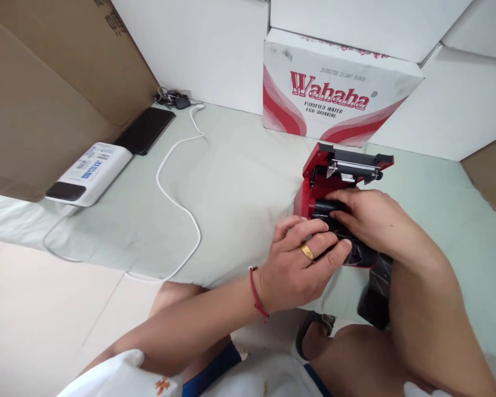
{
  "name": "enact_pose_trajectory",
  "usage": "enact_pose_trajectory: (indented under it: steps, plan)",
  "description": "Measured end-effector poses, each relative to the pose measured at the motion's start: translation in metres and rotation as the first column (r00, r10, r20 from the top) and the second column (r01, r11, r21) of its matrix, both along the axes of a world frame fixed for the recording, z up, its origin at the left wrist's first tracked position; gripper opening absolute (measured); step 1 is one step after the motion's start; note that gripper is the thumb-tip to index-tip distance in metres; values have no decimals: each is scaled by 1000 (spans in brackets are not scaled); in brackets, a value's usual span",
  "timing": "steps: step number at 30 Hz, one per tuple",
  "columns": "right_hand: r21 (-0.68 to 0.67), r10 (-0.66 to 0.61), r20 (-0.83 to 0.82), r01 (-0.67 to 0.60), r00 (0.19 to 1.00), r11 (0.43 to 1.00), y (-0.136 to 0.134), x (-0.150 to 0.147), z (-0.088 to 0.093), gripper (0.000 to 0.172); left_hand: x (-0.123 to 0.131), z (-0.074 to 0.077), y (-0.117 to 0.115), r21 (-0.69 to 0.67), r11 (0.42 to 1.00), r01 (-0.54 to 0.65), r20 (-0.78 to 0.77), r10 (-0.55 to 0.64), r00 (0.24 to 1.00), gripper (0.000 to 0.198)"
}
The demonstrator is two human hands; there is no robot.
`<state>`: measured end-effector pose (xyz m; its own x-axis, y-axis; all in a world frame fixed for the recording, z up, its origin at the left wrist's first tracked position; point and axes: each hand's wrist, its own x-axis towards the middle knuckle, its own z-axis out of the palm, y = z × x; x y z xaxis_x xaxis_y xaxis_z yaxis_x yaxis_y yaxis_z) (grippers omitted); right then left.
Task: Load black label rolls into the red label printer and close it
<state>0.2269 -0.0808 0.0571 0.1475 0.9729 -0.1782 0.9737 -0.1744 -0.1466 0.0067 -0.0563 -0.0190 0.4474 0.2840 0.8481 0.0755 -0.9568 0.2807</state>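
A red-and-black device (301, 199) sits before me on the green cloth, its hinged lid (351, 157) raised. Under the lid run a metal bar and a dark roller. My left hand (301, 253), with a gold ring and a red cord bracelet, is wrapped over the near side of the device. My right hand (359, 212) reaches into the open compartment from the right, fingers bent against a black cylinder-like part (324, 208). Whatever lies between those fingertips is hidden. A black glossy piece (374, 300) extends below the device, partly behind my right forearm.
Behind the device stands a white and red Wahaha water carton (339, 91) against white boxes (202, 49). At left are a white power bank (103, 171), a black phone (146, 129), keys (171, 98) and a white cable (159, 176), beside a brown cardboard box (45, 94).
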Motion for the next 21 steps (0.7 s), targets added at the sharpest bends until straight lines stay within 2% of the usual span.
enact_pose_trajectory:
  steps: [4, 7, 9, 11, 12, 13, 14, 15, 16, 17, 18, 19, 21]
  plan:
    - [-26, -18, 137, 21, 990, 999, 7, -8, 3, 39, 0, 0, -5, -7, 1000, 20, -13, -20, 1000, 37]
    - [-19, -52, 147, 56, 988, 998, 6, -14, 4, 36, 0, 1, -7, -25, 999, 37, 4, -37, 999, 32]
    - [34, -51, 34, 49, 998, 998, -2, -16, 6, 32, 0, 1, -8, -18, 999, 37, 14, -36, 999, 27]
    - [174, -50, -166, 79, 985, 982, -17, -16, 11, 27, 0, 2, -8, 0, 1000, 21, 19, -21, 1000, 22]
    - [277, -70, -267, 146, 961, 950, -25, -16, 13, 25, 0, 1, -9, 10, 1000, 12, 24, -12, 1000, 21]
    - [386, -108, -354, 251, 929, 888, -33, -16, 14, 26, 0, 1, -9, 17, 1000, 4, 32, -5, 999, 21]
    - [488, -158, -426, 373, 891, 789, -39, -15, 14, 29, 0, 0, -9, 23, 1000, -2, 45, 1, 999, 22]
    - [573, -199, -486, 482, 851, 663, -44, -14, 12, 32, 1, 0, -10, 29, 1000, -5, 61, 3, 998, 22]
    - [630, -217, -536, 557, 816, 541, -47, -11, 8, 35, 2, -1, -11, 33, 999, -5, 75, 2, 997, 22]
    - [661, -205, -576, 598, 791, 453, -48, -8, 2, 38, 4, -2, -12, 37, 999, -1, 83, -2, 997, 21]
    - [668, -169, -608, 615, 776, 420, -46, -5, -4, 41, 5, -3, -13, 42, 999, 4, 88, -8, 996, 21]
    - [657, -115, -638, 616, 762, 434, -44, -1, -12, 45, 7, -3, -14, 47, 999, 8, 90, -12, 996, 20]
    - [608, -17, -693, 598, 720, 523, -38, 5, -25, 52, 8, -4, -16, 54, 998, 15, 86, -19, 996, 21]
